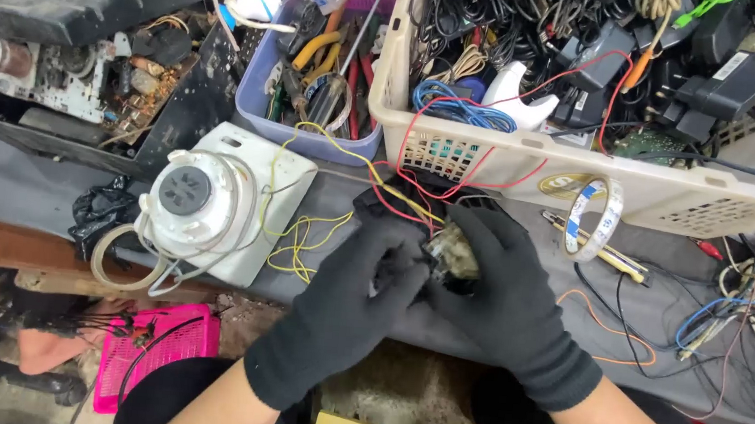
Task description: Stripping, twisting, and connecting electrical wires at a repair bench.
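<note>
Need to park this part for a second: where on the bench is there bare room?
Bare grey bench top lies left of the white round unit, below the open circuit chassis. A smaller patch sits right of the right hand, under the tape roll. Crowded: cream basket, far-right wire tangle.

small dark part [453,256] mostly hidden by gloved hands, grey basket [525,165] cut off at top edge

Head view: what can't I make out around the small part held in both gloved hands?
- Small dirty part: mostly wrapped by the left hand and right hand; its kind is unclear.
- Red wires and yellow wires: their ends vanish under the fingers.
- Cream basket: cut off by the top edge.
</note>
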